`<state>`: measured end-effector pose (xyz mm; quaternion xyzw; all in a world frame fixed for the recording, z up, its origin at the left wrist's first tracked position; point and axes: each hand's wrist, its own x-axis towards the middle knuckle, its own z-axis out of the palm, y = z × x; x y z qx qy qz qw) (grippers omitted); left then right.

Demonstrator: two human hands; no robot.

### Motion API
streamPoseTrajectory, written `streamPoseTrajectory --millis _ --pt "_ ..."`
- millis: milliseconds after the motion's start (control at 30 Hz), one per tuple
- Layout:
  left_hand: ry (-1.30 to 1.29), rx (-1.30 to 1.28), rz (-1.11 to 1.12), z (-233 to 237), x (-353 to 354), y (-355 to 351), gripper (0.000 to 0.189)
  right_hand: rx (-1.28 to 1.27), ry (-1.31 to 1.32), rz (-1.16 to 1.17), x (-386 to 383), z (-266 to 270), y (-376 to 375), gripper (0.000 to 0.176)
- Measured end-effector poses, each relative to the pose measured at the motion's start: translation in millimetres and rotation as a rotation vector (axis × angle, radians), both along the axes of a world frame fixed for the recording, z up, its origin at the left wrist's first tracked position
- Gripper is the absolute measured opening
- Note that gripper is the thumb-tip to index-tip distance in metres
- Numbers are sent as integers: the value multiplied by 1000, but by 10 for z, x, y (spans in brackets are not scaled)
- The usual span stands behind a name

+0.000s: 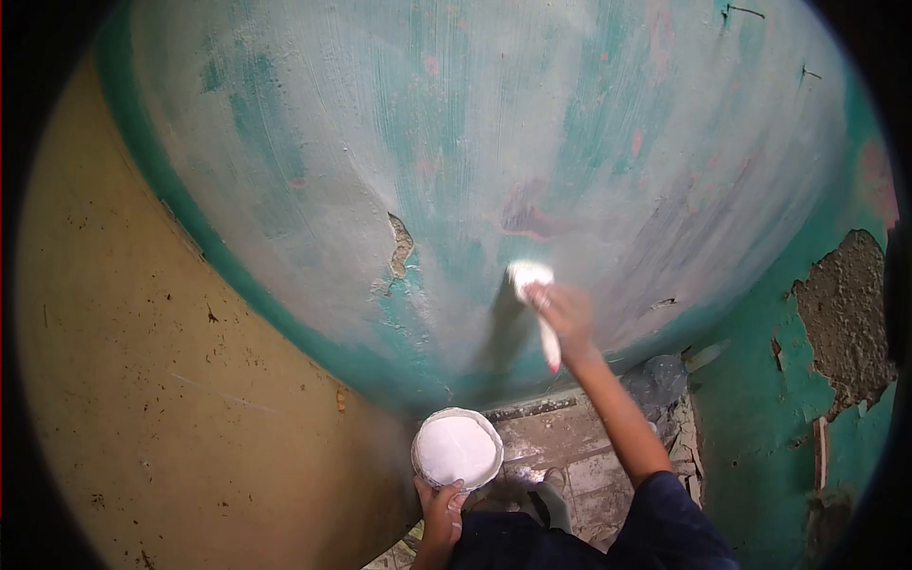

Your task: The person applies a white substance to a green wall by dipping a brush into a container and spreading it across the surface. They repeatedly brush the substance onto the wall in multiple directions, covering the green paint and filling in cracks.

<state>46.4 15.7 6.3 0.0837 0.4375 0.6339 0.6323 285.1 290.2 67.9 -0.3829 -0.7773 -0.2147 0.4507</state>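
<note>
My right hand (564, 315) is closed around a paintbrush (548, 344), its white-loaded bristles up against the wall (456, 171) in front of me. That wall is green with streaky whitish paint over much of it. Low in front of my body, my left hand (443, 505) grips the near rim of a round tub of white paint (459, 450). The tub is held level, and white paint fills the visible opening. My left fingers under the tub are partly hidden. Slight motion blur softens the right hand.
A tan wall (190, 380) runs along the left. On the right, a green wall (750, 427) has a large patch of broken plaster (845, 318). Below lies a dirty tiled floor (556, 437), with a clear plastic bag-like item (657, 380) in the corner. Nails (744, 11) stick out at upper right.
</note>
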Motion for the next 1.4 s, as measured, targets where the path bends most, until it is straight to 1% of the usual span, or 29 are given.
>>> streamPoseTrajectory --millis 33,100,200,233,300,367,433,467,500,533,567,600,633,667,700,767,833,900,933,967,1000,1067,1100,1167,1200,1267,1300,1367,1400 --pt "6 -6 3 4 -1 -6 77 -7 -54 -43 -49 -214 -87 38" --pt "11 30 13 12 -10 -33 80 -67 -49 -23 -106 -603 -158 37" --pt "29 -14 27 12 -5 -63 81 -258 -97 54 -73 -870 -201 37" --pt "32 -13 25 3 -17 -65 81 -257 -94 52 -34 -842 -187 37" --pt "2 -27 29 -23 -10 -74 81 -359 -175 80 67 -637 -120 37" --pt "10 -6 18 -30 -10 -81 81 -390 -145 96 141 -264 -13 37" --pt "20 12 9 -53 -3 -82 80 -263 -94 121 173 256 48 38" --pt "10 -3 12 -78 -4 -81 80 -265 -97 124 162 444 61 38" --pt "1 -19 14 -93 -5 -83 80 -157 -33 64 132 610 72 38" --pt "-3 -21 18 -97 7 -84 80 -48 30 5 93 722 68 38" --pt "36 -24 24 -99 24 -86 72 -52 26 10 50 786 46 38" --pt "77 -28 30 -101 38 -87 64 0 65 -2 -1 832 29 37" --pt "74 -32 33 -99 44 -85 64 52 105 -15 -58 844 29 37" --pt "64 -44 42 -94 47 -83 64 99 83 -36 -129 778 -26 35" --pt "55 -58 51 -96 43 -91 65 94 82 -33 -133 568 -43 35" --pt "47 -60 63 -128 34 -106 66 51 -28 -7 -156 -47 15 35" --pt "40 -61 73 -152 24 -112 67 -8 -92 -8 -217 -412 -105 36" --pt "56 -28 64 -170 15 -126 68 -50 -88 18 -226 -653 -111 37" --pt "56 -29 65 -175 11 -132 68 -102 -101 46 -222 -682 -118 37" --pt "28 -22 60 -178 6 -141 73 -153 -114 72 -202 -704 -133 38" --pt "-2 -11 53 -177 -1 -145 79 -151 -115 71 -158 -705 -130 38" --pt "-12 -15 54 -171 0 -139 79 -323 -179 146 -93 -521 -83 40" --pt "-21 -28 56 -170 9 -152 79 -321 -186 146 -64 -398 -54 40" --pt "-41 -7 54 -170 24 -142 79 -238 -92 156 -43 94 -18 40" --pt "-54 11 52 -175 30 -134 79 -236 -98 160 -64 355 -15 40" --pt "-52 10 45 -196 26 -137 79 -133 -15 95 -156 784 -56 35" --pt "-48 9 36 -204 23 -133 78 -134 -17 98 -194 872 -78 35" --pt "-60 6 44 -170 25 -135 78 -15 61 0 -271 940 -102 39" --pt "-70 7 50 -152 27 -131 78 34 58 -24 -313 815 -97 36"
